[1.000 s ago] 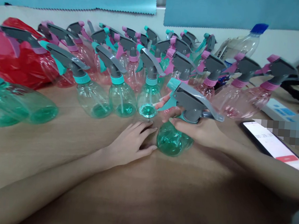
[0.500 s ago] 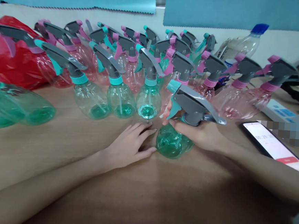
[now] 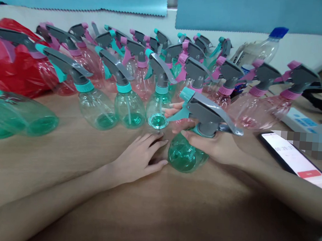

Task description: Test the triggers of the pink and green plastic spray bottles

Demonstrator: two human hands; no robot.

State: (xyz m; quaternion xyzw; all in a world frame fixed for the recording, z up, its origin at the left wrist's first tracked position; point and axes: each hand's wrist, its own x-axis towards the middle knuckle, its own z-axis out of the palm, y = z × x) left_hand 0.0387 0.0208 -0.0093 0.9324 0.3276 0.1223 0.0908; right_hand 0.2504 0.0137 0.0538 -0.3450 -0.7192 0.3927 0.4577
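Observation:
A green spray bottle (image 3: 185, 154) with a grey and turquoise spray head stands on the table in front of me. My right hand (image 3: 217, 141) is around its neck, the thumb on the near side. Beyond the turquoise trigger (image 3: 179, 115), the fingers of that hand stretch forward, partly hidden by the spray head. My left hand (image 3: 136, 154) lies flat on the table with its fingers apart, the thumb tip close to the bottle's base. Just past my left fingertips stands another green spray bottle (image 3: 159, 103), with a similar green one (image 3: 130, 108) to its left.
Several pink spray bottles (image 3: 251, 109) stand in rows behind and to the right. At far left lie green bottle bodies (image 3: 42, 120) beside a red plastic bag (image 3: 19, 78). A phone (image 3: 294, 155) showing a timer lies right of my arm. A large clear bottle (image 3: 268, 49) leans at the back.
The fingers of my right hand have straightened forward, and the trigger has swung outward from the spray head. My left hand and the bottles have stayed in place.

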